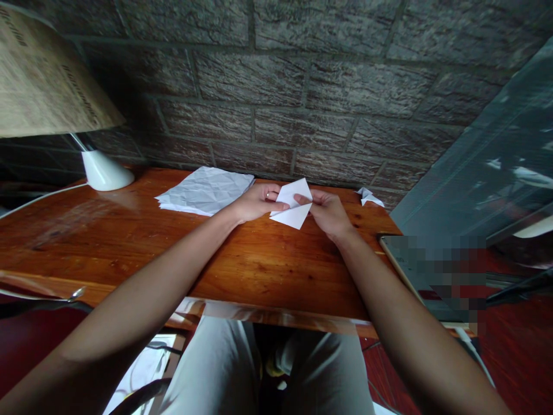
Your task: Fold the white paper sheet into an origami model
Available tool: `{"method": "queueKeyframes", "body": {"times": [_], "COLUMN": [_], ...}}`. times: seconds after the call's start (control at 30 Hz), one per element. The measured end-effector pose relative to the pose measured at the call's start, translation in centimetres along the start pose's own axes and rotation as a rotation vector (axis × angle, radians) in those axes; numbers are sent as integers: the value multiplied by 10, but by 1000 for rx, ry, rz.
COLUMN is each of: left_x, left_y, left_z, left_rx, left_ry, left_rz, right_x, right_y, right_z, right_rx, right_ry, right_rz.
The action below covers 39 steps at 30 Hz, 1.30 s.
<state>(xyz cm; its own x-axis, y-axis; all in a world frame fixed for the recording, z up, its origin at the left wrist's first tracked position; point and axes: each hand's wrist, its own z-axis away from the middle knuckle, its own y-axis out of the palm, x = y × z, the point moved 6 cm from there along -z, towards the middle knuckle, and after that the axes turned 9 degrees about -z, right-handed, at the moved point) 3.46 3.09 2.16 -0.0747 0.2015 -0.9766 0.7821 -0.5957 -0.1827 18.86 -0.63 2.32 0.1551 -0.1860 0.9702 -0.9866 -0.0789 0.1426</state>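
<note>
A small sheet of white folded paper [292, 199] is held up between both hands, just above the wooden desk. It has a crease across its middle and pointed corners at top and bottom. My left hand [259, 202], with a ring on one finger, pinches its left edge, thumb on top. On the right edge, my right hand [326, 210] grips the same paper with the thumb lying over its face. The fingers behind the paper are partly hidden.
A stack of creased white sheets [205, 191] lies left of my hands on the desk [268, 271]. A small folded paper piece [370, 197] rests at the back right. At far left stands a lamp [103, 170]. Behind the desk rises a brick wall [254, 75].
</note>
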Motion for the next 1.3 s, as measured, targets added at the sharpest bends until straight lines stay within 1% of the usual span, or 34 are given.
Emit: {"method": "queueKeyframes", "body": {"times": [0.23,0.5,0.7,0.8,0.87,1.03,1.17,1.3], "left_x": [-1,-7,-12,-12,-10,-4,-1,-1], "left_y": [3,4,0,0,1,2,-2,-5], "left_z": [-1,1,1,2,2,1,0,1], "left_rx": [-7,-33,-111,-156,-166,-136,-136,-157], "left_ry": [55,104,156,156,156,150,95,61], "left_rz": [-58,-90,-89,-91,-83,23,101,111], "right_x": [1,5,6,7,8,10,14,14], "right_y": [3,6,3,0,-1,-2,-4,-5], "right_z": [1,2,0,-1,0,1,2,2], "right_rx": [10,14,-11,-48,-73,-110,-150,-140], "right_ry": [-20,-21,-45,-70,-95,-112,-138,-131], "right_rz": [35,-30,22,86,105,129,185,122]}}
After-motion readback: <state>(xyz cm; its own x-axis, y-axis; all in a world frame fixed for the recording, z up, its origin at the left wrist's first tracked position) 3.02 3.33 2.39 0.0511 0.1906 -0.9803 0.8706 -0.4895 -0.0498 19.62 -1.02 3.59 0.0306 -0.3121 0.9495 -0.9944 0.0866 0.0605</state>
